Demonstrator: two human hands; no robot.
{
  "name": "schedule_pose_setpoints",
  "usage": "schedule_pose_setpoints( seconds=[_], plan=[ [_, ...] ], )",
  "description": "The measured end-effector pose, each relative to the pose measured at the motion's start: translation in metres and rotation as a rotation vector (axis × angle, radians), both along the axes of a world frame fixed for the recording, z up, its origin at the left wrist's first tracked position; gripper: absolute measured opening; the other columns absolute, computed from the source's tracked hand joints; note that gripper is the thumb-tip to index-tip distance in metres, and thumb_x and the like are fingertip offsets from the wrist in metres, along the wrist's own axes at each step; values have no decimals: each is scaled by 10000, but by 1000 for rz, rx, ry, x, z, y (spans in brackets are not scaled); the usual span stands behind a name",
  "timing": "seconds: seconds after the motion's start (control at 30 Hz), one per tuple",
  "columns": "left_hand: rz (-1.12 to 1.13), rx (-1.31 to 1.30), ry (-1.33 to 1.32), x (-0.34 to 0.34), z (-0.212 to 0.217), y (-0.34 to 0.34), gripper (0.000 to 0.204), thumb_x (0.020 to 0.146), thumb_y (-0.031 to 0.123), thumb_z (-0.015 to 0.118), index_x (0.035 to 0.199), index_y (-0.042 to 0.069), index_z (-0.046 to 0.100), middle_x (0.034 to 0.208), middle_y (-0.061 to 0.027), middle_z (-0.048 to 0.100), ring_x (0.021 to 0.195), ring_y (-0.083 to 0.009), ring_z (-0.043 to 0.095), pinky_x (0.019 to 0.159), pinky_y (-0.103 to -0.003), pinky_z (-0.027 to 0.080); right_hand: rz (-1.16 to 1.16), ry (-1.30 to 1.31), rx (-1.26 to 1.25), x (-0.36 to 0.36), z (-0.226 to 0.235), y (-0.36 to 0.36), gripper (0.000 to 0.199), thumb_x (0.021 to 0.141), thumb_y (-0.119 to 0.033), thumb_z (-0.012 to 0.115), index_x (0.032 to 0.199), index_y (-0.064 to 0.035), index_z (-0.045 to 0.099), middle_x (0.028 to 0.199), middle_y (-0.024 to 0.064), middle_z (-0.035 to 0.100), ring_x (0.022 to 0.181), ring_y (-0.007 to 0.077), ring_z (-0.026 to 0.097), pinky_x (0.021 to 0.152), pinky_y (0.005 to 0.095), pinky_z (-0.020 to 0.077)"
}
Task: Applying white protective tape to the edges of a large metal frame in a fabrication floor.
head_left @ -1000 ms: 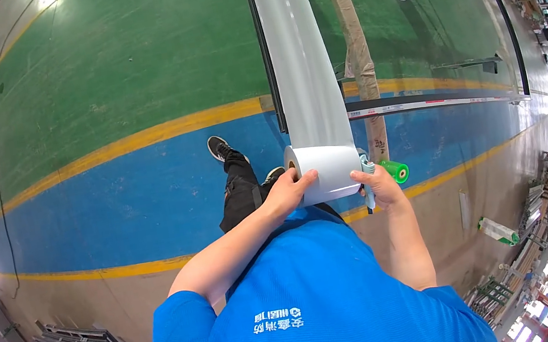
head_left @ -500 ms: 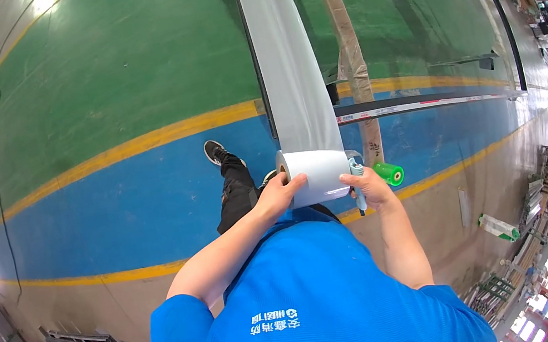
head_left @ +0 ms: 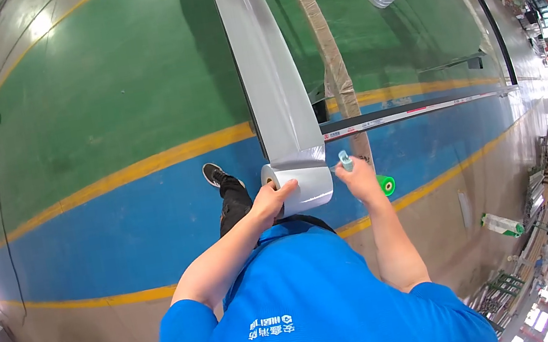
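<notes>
Grey film [head_left: 263,64] already stretches far ahead; your left hand [head_left: 272,200] grips the thick roll [head_left: 302,184], your right hand [head_left: 361,182] clenches its handle [head_left: 345,160].

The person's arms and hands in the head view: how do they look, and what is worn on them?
Both forearms are bare, with no gloves, watch or rings visible on the left hand or the right hand. Short sleeves of a bright blue shirt with small white print cover only the upper arms. The fingers are uncovered.
</notes>
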State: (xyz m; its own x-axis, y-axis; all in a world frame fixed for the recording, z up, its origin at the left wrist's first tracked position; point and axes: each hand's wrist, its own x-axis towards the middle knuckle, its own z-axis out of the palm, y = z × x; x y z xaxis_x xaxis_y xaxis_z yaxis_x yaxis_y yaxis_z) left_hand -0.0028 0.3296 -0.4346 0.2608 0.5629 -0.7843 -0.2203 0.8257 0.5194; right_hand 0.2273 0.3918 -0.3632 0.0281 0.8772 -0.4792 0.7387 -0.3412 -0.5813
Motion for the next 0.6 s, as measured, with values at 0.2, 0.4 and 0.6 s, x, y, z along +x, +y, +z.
schedule_pose_setpoints(
  seconds=[0.2, 0.4, 0.6],
  plan=[
    [-59, 68, 128, -3, -6, 6, 529, 890, 376, 697, 1198, -37, 578, 1055, -148, 660, 905, -214, 642, 750, -348, 523, 38, 908, -499, -92, 2, 56, 211, 856, -99, 595, 1002, 37, 663, 948, 163, 699, 811, 199, 679, 725, 293, 553],
    [22, 101, 90, 2, -15, -4, 466, 900, 366, 664, 1133, -30, 586, 856, -74, 634, 625, -152, 567, 484, -272, 415, -360, 1241, -629, -75, -35, 63, 254, 885, -49, 545, 1100, 73, 600, 1121, 264, 645, 1023, 365, 665, 893, 418, 572],
    [-45, 30, 104, -3, 5, 6, 635, 872, 390, 712, 1270, -69, 528, 1132, -174, 643, 1019, -255, 628, 837, -360, 512, -1182, 1383, 75, 26, -20, 53, 192, 949, -189, 513, 865, -24, 566, 981, 221, 680, 1019, 322, 648, 889, 405, 542]
  ],
)
